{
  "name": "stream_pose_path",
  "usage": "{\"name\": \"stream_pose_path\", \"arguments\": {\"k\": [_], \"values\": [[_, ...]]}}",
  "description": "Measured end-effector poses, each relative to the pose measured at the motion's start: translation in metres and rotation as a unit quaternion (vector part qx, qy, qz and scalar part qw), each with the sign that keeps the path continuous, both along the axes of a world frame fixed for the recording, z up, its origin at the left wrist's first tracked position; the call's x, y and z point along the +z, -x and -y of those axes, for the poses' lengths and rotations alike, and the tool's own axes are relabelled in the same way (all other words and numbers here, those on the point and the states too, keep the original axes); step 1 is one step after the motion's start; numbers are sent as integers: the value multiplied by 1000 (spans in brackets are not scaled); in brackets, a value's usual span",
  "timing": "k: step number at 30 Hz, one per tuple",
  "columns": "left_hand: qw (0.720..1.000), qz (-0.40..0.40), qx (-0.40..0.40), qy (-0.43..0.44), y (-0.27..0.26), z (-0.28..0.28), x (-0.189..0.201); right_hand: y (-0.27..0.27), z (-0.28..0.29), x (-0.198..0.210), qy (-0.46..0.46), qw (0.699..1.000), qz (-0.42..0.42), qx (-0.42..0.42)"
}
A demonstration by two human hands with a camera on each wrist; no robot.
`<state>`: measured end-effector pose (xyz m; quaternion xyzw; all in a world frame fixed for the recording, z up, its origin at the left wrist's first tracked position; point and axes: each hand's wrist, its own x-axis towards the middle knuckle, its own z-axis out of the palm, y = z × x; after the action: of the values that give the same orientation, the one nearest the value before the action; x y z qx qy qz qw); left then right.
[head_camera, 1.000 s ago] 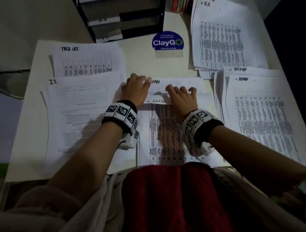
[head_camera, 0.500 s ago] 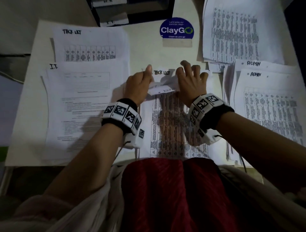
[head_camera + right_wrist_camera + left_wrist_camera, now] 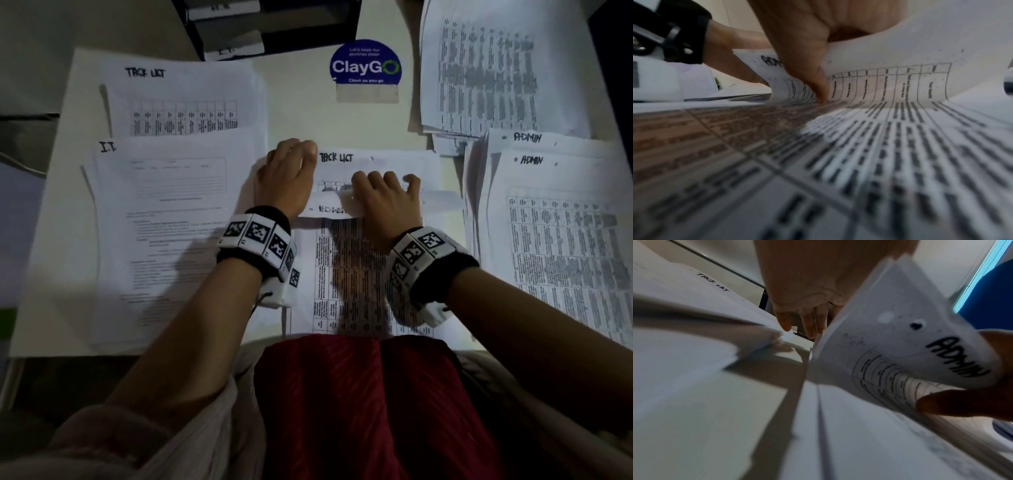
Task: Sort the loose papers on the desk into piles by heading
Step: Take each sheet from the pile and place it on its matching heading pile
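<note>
A loose stack lies in front of me in the head view. My right hand (image 3: 387, 197) grips the top edge of its uppermost sheet, headed ADMIN (image 3: 329, 209), and curls it back toward me. The right wrist view shows my thumb (image 3: 815, 81) pressing into that ADMIN sheet (image 3: 890, 81). Beneath it a TASK LIST sheet (image 3: 376, 159) is uncovered. My left hand (image 3: 291, 164) rests at this sheet's upper left corner, its fingers (image 3: 809, 324) straight and pointing down beside the curled ADMIN sheet (image 3: 920, 345).
Sorted piles lie around the stack: TASK LIST (image 3: 188, 102) far left, I.T. (image 3: 164, 222) near left, ADMIN (image 3: 555, 246) at the right, another printed pile (image 3: 496, 68) far right. A blue ClayGo sticker (image 3: 364, 66) and a black paper tray (image 3: 274, 31) sit at the back.
My right hand went from lying flat on the ADMIN sheet to curling its top edge back, uncovering the TASK LIST heading. The left hand stayed at the stack's upper left corner.
</note>
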<state>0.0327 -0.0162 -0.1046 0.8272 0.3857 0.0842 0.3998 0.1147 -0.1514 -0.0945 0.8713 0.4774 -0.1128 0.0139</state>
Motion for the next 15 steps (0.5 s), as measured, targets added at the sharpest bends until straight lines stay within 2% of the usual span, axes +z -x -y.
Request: {"name": "stream_pose_path", "arguments": {"k": [3, 7, 11, 15], "values": [[999, 40, 0, 8, 6, 5, 2, 0, -1, 1, -8, 1000, 4, -18], [984, 137, 47, 102, 10, 14, 14, 1, -2, 3, 1, 999, 23, -31], [985, 139, 10, 100, 12, 18, 22, -4, -9, 10, 24, 998, 47, -30], [965, 142, 33, 218, 18, 23, 25, -19, -14, 25, -24, 992, 19, -121]]}}
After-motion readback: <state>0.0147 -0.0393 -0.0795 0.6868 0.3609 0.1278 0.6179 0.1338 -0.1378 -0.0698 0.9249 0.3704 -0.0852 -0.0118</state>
